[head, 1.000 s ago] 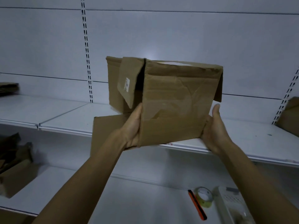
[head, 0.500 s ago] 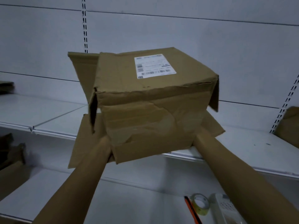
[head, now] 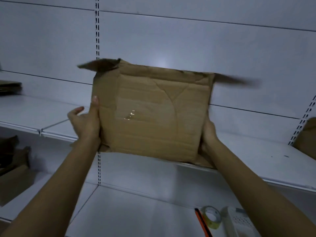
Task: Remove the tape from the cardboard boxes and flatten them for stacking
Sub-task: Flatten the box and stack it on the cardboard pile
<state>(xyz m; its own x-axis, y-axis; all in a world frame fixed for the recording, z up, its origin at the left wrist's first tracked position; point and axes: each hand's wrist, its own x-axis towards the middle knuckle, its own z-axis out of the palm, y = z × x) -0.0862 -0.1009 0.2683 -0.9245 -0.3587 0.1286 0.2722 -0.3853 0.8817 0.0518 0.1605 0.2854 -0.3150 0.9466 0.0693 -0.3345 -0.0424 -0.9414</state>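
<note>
The cardboard box (head: 153, 117) has turned since half a second ago: the labelled panel no longer shows, and a creased panel with a glinting patch of clear tape (head: 130, 115) now faces the camera. Two loose flaps (head: 100, 65) at the upper corners are blurred, so they are probably swinging.

The box is held in the air, in front of the white shelf (head: 256, 151) and not resting on it. It seems to be held this way so the taped seam faces the person and can be checked before peeling.

Both forearms reach up and forward, with one hand on each side edge. The left hand (head: 85, 124) grips the left edge, its thumb (head: 94, 101) lying straight up along the front panel. One finger sticks out to the left, clear of the cardboard, and the others are hidden behind the box. The right hand (head: 209, 134) cups the lower right edge; its fingers are behind the box, so I cannot tell how they lie.

A tape roll (head: 212, 217) and an orange cutter (head: 202, 223) lie untouched on the lower shelf.
</note>
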